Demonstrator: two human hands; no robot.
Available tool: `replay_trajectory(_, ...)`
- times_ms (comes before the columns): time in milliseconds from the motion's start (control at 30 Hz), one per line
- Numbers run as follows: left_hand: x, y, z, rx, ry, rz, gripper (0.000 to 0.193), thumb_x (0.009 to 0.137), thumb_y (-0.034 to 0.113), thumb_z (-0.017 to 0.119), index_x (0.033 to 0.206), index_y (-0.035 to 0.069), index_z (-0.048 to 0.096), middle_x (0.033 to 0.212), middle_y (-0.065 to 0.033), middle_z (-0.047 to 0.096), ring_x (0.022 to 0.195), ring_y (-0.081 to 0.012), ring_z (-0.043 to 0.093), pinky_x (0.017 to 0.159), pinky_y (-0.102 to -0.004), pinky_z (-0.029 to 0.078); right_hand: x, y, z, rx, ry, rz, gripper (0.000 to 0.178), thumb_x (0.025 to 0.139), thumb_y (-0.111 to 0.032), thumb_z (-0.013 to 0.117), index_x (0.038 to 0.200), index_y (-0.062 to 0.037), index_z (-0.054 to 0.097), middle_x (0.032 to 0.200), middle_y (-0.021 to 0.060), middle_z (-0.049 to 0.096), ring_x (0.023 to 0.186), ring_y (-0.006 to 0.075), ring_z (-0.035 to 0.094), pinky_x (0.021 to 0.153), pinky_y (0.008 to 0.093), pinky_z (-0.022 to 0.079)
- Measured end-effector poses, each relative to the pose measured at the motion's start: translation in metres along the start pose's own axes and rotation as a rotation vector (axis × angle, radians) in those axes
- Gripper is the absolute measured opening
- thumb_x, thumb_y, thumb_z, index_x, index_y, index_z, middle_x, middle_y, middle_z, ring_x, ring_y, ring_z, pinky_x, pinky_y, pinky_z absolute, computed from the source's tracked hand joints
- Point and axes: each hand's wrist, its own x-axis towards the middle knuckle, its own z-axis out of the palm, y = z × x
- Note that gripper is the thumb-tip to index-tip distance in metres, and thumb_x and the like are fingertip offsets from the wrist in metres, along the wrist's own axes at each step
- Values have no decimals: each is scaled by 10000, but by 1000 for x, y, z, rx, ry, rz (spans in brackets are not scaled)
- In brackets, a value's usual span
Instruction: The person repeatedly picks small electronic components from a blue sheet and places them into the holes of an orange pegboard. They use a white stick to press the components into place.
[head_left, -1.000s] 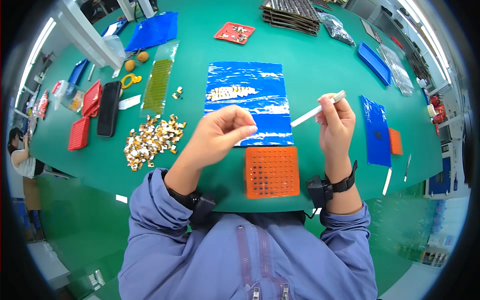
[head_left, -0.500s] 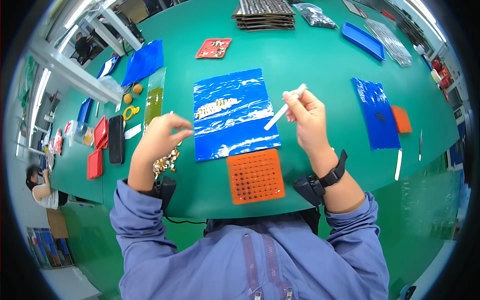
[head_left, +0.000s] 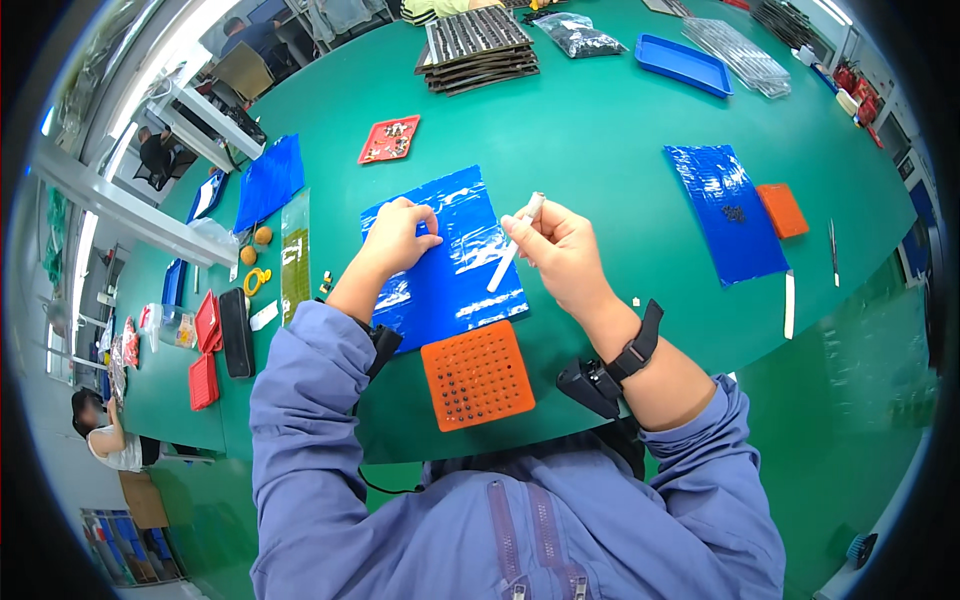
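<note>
Since a moment ago, the left hand (head_left: 398, 235) has come in from the side onto the blue sheet (head_left: 445, 262), fingers curled, pinching something too small to tell. Just beside it, the right hand (head_left: 557, 250) grips a white stick (head_left: 514, 244) above the orange tray (head_left: 477, 374).

Left hand (head_left: 398, 238) curled palm-down, right hand (head_left: 560, 250) raised, fingers (head_left: 520, 228) pinched, forearms angled inward
</note>
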Motion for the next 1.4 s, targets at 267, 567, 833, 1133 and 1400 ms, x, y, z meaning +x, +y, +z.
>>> replay_trajectory(267,-29,32,-39,-333,-11,-34,123,727,88,652,753,36,544,701,-56,550,663,-154,543,612,-259,437,-1,-5,-2,28,-1,15,88,810,-118,596,766,-51,561,631,-40,517,557,15,429,506,165,327)
replay_trajectory(567,-122,56,-31,-1466,60,-17,53,800,7,554,838,17,518,748,-31,552,693,-98,528,642,-224,428,-15,-17,11,137,-170,51,55,789,-36,604,813,-27,555,702,-22,542,614,13,486,543,155,388)
replay_trajectory(833,-123,48,-7,-2075,41,182,90,822,56,541,844,44,455,729,-78,532,683,-169,533,643,-299,435,-27,-24,16,102,-344,187,124,758,-9,627,868,19,577,805,57,584,716,91,565,628,203,454)
replay_trajectory(1133,-127,52,0,-2156,-29,223,89,839,76,531,853,49,447,721,-88,528,653,-171,526,591,-280,428,-27,-22,13,7,-417,197,119,755,-8,628,865,16,591,774,47,599,706,82,562,620,194,435)
replay_trajectory(1400,-126,51,0,-1984,-15,226,118,856,130,515,834,81,410,676,-41,436,609,-138,457,506,-255,405,-27,-24,13,-123,-438,118,103,762,-25,624,859,4,603,741,27,593,660,64,521,586,197,411)
